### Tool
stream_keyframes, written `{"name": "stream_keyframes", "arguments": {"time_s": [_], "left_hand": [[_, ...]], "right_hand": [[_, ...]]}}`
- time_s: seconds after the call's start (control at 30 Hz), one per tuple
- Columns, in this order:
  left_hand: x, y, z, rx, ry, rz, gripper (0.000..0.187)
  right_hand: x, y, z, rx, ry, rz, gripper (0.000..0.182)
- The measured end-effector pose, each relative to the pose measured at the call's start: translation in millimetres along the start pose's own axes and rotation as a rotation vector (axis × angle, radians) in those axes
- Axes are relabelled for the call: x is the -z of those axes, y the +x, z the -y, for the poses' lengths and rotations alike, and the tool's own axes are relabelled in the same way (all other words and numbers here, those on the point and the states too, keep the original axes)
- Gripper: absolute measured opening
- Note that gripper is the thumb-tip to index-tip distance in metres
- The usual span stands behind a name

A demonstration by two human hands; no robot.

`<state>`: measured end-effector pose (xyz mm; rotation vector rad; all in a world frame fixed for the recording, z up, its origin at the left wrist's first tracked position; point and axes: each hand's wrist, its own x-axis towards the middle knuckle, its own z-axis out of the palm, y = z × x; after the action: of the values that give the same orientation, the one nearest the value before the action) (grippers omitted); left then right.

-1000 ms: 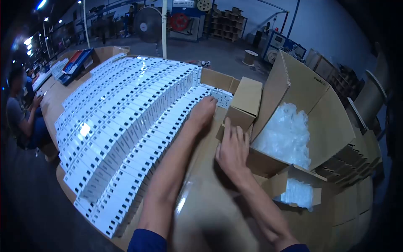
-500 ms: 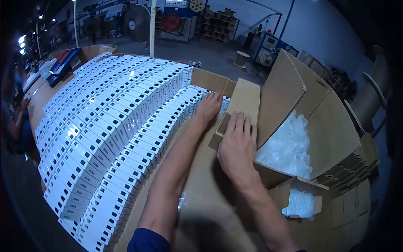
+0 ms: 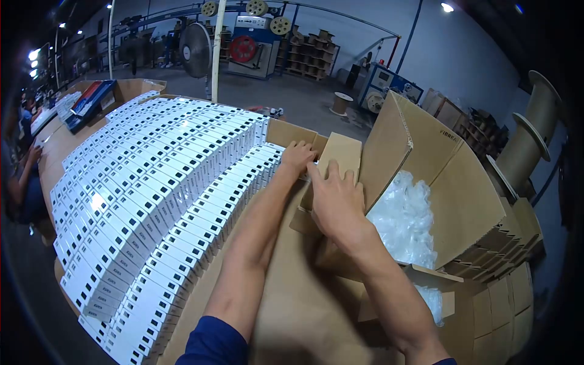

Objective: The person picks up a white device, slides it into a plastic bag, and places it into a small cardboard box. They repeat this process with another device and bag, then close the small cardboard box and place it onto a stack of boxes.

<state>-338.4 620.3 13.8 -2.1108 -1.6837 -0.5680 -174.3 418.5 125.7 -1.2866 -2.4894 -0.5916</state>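
Observation:
Reaching to the far end of the lower row of white boxes (image 3: 228, 190), my left hand (image 3: 298, 156) has its fingers bent downward beside the brown cardboard edge. What they close on is hidden. My right hand (image 3: 336, 198) lies over a small brown carton (image 3: 342, 153), fingers apart, with its index finger pointing toward my left hand. The narrow white boxes, with black squares printed on them, stand in long, tightly packed rows to the left. Right of my right hand is a large open carton (image 3: 465, 176) that contains clear plastic bags (image 3: 404, 213).
A smaller open box (image 3: 447, 304) with clear plastic stands below the large carton. Folded cardboard (image 3: 517, 228) is stacked at the right. A blue and red box (image 3: 91, 103) lies at the far left, near another person (image 3: 24, 164). A fan (image 3: 196, 50) and machines stand behind.
The view has tilted up slightly. My right hand has shifted toward the left hand and its fingers have spread on the small carton. My left hand stays at the row's far end.

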Motion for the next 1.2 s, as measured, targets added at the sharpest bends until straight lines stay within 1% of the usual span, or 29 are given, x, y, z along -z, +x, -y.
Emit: {"name": "stream_keyframes", "arguments": {"time_s": [0.07,0.1,0.2,0.23,0.27,0.33,0.43,0.47,0.53,0.57,0.6,0.63,0.67,0.7,0.73,0.8,0.83,0.87,0.93,0.97,1.0,1.03,1.07,1.1,1.13,1.17,1.2], "left_hand": [[1.6,7.8,7.0,-0.012,-0.016,0.003,0.022],[6.6,10.0,8.6,-0.026,-0.02,-0.01,0.021],[22.2,20.3,12.3,0.018,-0.047,0.011,0.024],[35.0,25.3,11.3,0.068,-0.115,0.026,0.032],[49.2,27.5,13.0,0.064,-0.224,-0.035,0.032],[71.9,24.0,23.5,0.051,-0.445,-0.153,0.032],[124.4,6.8,33.5,0.13,-0.47,-0.261,0.03],[141.2,-2.9,34.2,0.148,-0.499,-0.329,0.032],[168.3,-27.6,26.7,0.184,-0.565,-0.462,0.035],[182.1,-42.3,17.8,0.18,-0.62,-0.504,0.034],[197.8,-61.4,5.9,0.182,-0.674,-0.546,0.032],[212.8,-80.3,-10.5,0.235,-0.648,-0.588,0.03],[224.4,-99.4,-22.8,0.216,-0.646,-0.655,0.031],[237.6,-118.8,-39.6,0.265,-0.67,-0.68,0.03],[250.9,-139.2,-58.8,0.319,-0.699,-0.71,0.03],[276.3,-181.1,-97.7,0.335,-0.756,-0.725,0.027],[286.3,-202.6,-116.6,0.302,-0.639,-0.707,0.027],[294.5,-222.0,-135.8,0.261,-0.529,-0.685,0.028],[306.2,-250.7,-174.8,0.165,-0.554,-0.651,0.031],[310.0,-263.4,-194.5,0.156,-0.556,-0.588,0.032],[315.0,-268.7,-209.5,0.147,-0.552,-0.534,0.034],[326.7,-270.7,-220.9,0.101,-0.565,-0.439,0.034],[334.1,-269.5,-226.5,0.074,-0.655,-0.36,0.035],[339.7,-265.7,-226.9,0.045,-0.739,-0.285,0.036],[342.6,-262.7,-226.5,0.021,-0.822,-0.2,0.038],[333.3,-253.5,-223.9,0.003,-0.874,-0.159,0.027],[325.3,-238.6,-224.7,-0.02,-0.802,-0.148,0.025]], "right_hand": [[4.0,2.3,-1.1,-0.011,-0.026,0.148,0.056],[2.2,1.3,-1.6,0.002,-0.046,0.129,0.056],[-7.2,-4.0,2.2,0.03,-0.081,0.077,0.056],[-11.0,-6.5,3.1,0.027,-0.082,0.061,0.056],[-13.4,-6.6,2.7,0.022,-0.088,0.039,0.056],[-16.5,-4.8,6.1,-0.015,-0.077,0.082,0.056],[-23.0,-5.2,14.1,-0.058,-0.074,0.091,0.057],[-24.7,-6.5,16.4,-0.075,-0.076,0.089,0.058],[-23.2,-6.4,18.8,-0.111,-0.034,0.093,0.062],[-20.8,-7.4,19.7,-0.127,-0.012,0.098,0.064],[-19.3,-11.2,18.3,-0.122,0.079,0.035,0.067],[-18.4,-15.0,14.6,-0.112,0.169,-0.032,0.07],[-15.2,-20.4,13.9,-0.103,0.263,-0.097,0.073],[7.2,-32.2,13.4,-0.093,0.415,-0.256,0.076],[31.9,-46.5,13.4,-0.157,0.768,-0.21,0.074],[75.3,-72.6,9.0,-0.295,1.461,-0.113,0.071],[85.1,-86.2,5.4,-0.341,1.685,0.003,0.069],[88.7,-100.4,4.3,-0.244,1.807,0.002,0.068],[89.2,-126.8,5.8,-0.031,2.029,-0.028,0.068],[76.3,-137.1,5.3,-0.014,1.888,-0.162,0.064],[90.1,-151.3,-2.7,-0.03,1.732,-0.191,0.05],[87.0,-164.1,-15.6,-0.044,1.714,-0.127,0.04],[83.3,-175.7,-30.8,-0.051,1.696,-0.062,0.031],[85.8,-185.4,-45.9,-0.046,1.636,-0.009,0.018],[92.0,-195.9,-57.8,-0.08,1.643,0.019,0.013],[92.2,-205.8,-71.6,-0.091,1.574,0.026,0.013],[92.0,-213.4,-86.4,-0.096,1.503,0.036,0.014]]}}
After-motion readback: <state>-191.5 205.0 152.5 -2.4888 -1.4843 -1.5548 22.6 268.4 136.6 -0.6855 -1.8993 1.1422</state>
